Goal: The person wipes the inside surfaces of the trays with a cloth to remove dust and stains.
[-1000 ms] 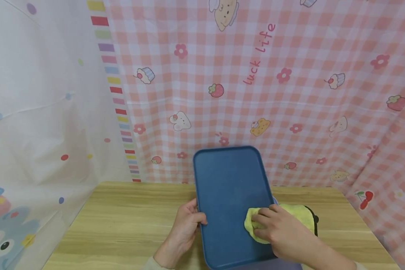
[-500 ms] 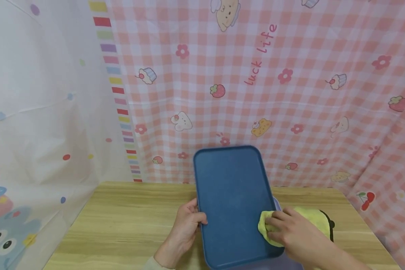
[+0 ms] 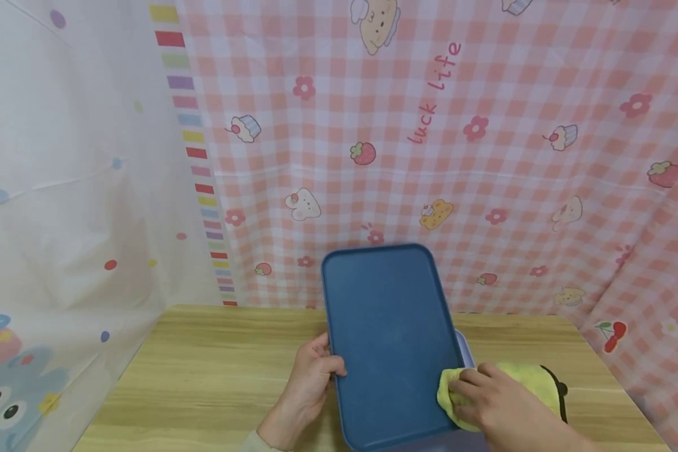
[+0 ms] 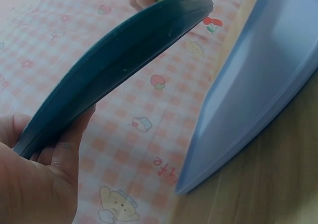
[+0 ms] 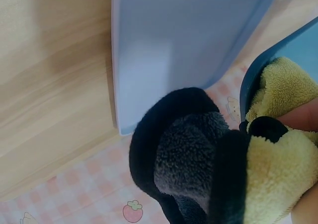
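Note:
My left hand (image 3: 311, 383) grips the left long edge of a dark blue rectangular tray (image 3: 387, 333), thumb over the rim and fingers behind it. The tray is held tilted above the table, its inner face toward me. At its lower right edge my right hand (image 3: 500, 402) pinches a yellow cleaning cloth (image 3: 454, 398) bunched against the rim. The rest of the cloth trails to the right of the hand. In the right wrist view the cloth shows a grey back (image 5: 189, 159) and black edging, with part of its yellow side lying inside the tray's rim.
A light purple tray (image 4: 258, 70) lies on the wooden table (image 3: 203, 364) beneath the blue one, mostly hidden from the head view. A pink checked curtain (image 3: 328, 125) hangs behind the table, and a white patterned one (image 3: 90, 188) at the left.
My right hand has slid the yellow cloth right and down across the blue tray to its lower right edge. My left hand and the tray have barely moved.

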The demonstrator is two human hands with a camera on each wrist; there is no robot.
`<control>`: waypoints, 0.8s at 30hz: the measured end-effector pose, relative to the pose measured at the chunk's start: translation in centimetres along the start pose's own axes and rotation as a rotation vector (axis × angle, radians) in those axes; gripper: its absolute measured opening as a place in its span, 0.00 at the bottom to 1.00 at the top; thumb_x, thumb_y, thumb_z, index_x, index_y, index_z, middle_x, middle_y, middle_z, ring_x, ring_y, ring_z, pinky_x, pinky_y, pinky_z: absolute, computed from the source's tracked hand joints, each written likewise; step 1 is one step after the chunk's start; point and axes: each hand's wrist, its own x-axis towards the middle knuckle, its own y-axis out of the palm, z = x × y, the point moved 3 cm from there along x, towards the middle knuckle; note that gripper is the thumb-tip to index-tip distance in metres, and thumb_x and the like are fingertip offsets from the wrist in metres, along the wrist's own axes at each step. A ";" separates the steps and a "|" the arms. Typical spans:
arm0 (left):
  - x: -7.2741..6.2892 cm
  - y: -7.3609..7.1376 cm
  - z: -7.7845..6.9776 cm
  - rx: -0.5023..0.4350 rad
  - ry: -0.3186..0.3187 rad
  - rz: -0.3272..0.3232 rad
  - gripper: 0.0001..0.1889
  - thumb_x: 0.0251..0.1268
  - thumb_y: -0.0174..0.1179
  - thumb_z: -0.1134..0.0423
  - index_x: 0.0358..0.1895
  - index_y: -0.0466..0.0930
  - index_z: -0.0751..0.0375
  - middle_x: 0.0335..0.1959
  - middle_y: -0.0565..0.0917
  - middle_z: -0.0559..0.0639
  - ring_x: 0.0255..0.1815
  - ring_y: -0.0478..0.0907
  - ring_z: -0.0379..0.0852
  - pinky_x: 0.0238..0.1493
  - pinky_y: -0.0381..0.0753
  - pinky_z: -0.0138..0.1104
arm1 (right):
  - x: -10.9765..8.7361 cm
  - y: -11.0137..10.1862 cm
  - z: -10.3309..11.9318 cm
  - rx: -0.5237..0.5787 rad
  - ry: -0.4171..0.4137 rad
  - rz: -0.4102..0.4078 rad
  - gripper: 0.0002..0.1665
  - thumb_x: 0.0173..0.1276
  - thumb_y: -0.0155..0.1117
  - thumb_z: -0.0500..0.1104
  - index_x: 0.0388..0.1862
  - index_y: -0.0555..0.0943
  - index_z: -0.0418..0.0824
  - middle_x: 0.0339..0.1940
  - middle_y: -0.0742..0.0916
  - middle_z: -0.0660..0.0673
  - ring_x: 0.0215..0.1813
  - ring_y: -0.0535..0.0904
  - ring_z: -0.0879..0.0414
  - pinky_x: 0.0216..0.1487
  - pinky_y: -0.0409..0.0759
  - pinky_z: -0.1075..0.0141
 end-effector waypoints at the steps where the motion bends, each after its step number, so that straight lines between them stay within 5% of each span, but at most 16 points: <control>1: 0.0 0.0 0.0 0.000 -0.001 -0.003 0.38 0.38 0.51 0.82 0.64 0.78 0.76 0.46 0.90 0.60 0.40 0.88 0.46 0.39 0.86 0.34 | 0.0 0.1 0.1 -0.005 -0.006 0.002 0.21 0.37 0.69 0.34 0.31 0.88 0.55 0.42 0.86 0.54 0.43 0.74 0.57 0.39 0.68 0.64; 6: 0.0 0.0 -0.1 -0.002 -0.004 -0.004 0.38 0.38 0.50 0.82 0.65 0.77 0.76 0.46 0.90 0.60 0.40 0.88 0.46 0.39 0.86 0.35 | -0.1 0.2 0.3 -0.003 -0.024 -0.014 0.16 0.44 0.74 0.38 0.32 0.88 0.56 0.43 0.85 0.54 0.43 0.74 0.58 0.40 0.67 0.65; 16: -0.1 0.0 -0.2 0.004 -0.004 -0.006 0.39 0.38 0.51 0.82 0.65 0.78 0.75 0.46 0.90 0.59 0.39 0.88 0.46 0.38 0.85 0.34 | 1.5 0.6 1.6 -0.009 -0.109 -0.120 0.07 0.62 0.63 0.44 0.27 0.84 0.58 0.40 0.83 0.55 0.42 0.74 0.60 0.41 0.61 0.69; 24: -0.1 0.0 -0.1 0.004 -0.006 -0.014 0.38 0.37 0.51 0.82 0.64 0.78 0.75 0.43 0.91 0.58 0.37 0.88 0.45 0.36 0.85 0.33 | 3.6 0.9 2.5 -0.041 -0.153 -0.160 0.19 0.75 0.53 0.44 0.22 0.77 0.58 0.36 0.79 0.56 0.38 0.71 0.61 0.39 0.56 0.71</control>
